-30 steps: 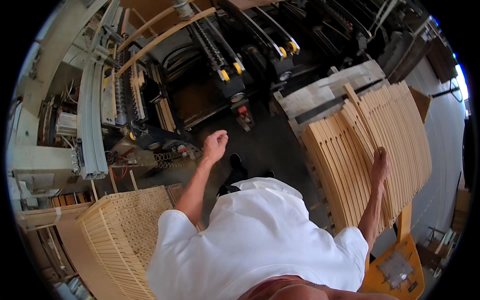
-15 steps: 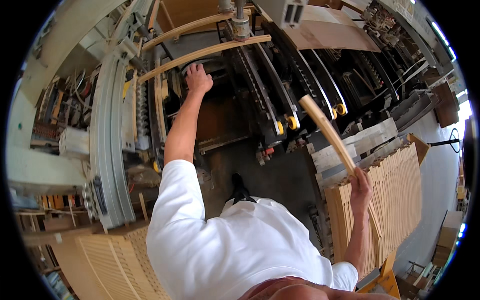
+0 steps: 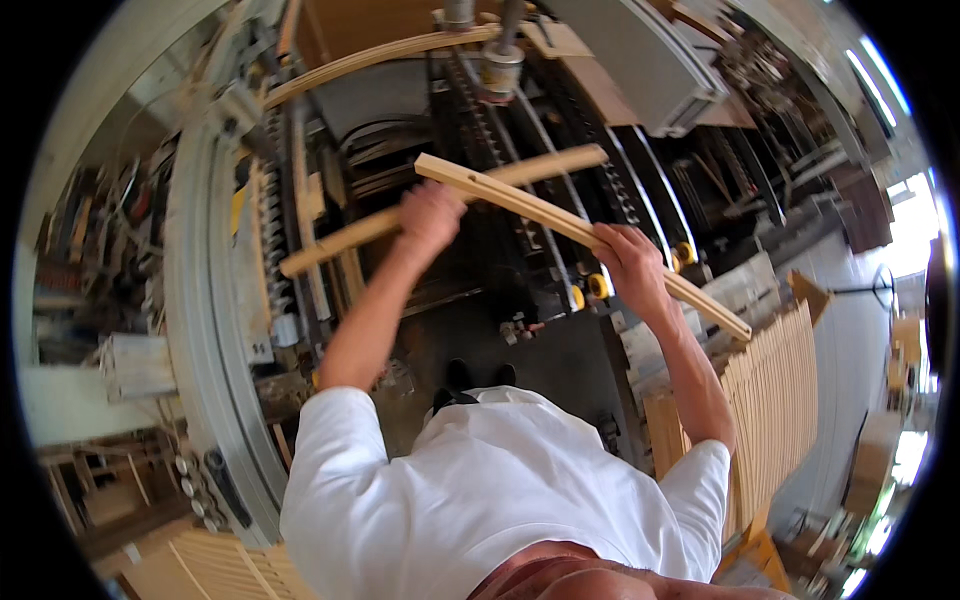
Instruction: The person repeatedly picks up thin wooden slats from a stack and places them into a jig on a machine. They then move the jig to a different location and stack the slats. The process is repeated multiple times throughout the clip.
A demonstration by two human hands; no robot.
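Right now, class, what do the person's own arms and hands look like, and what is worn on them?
Both arms are bare from the short white sleeves of a T-shirt. The left hand and right hand wear no gloves; no watch or rings show.

Both arms raised forward
Left hand (image 3: 428,215) fisted, right hand (image 3: 628,262) seemingly curled closed, elbows slightly bent.
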